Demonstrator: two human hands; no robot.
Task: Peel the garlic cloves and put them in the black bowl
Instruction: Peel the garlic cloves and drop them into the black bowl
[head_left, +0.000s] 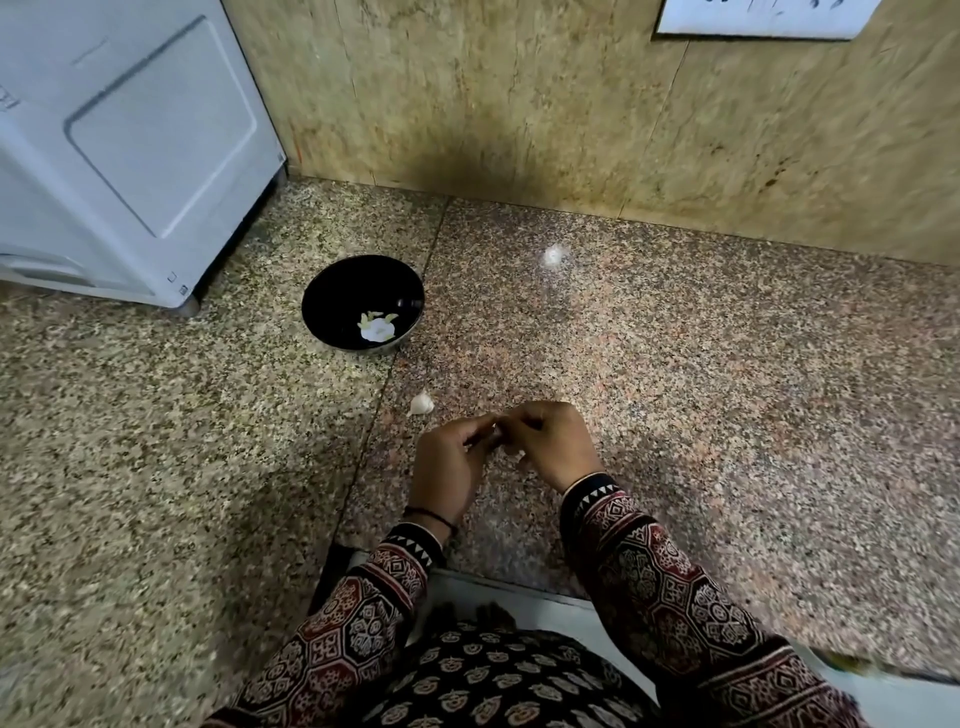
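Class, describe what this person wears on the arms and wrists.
The left sleeve and right sleeve are long, dark, printed with maroon and cream geometric medallions; black cuffs carry white triangles. A black thread circles the left wrist; a thin bangle rings the right.

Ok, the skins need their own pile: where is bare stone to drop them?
Widest bare stretch: right of the right hand, out to the wall. Another: left of the black bowl, in front of the white appliance. Crowded: between bowl and left hand, where a loose clove lies. Both hands pinch a small clove. A white lump sits farther back.
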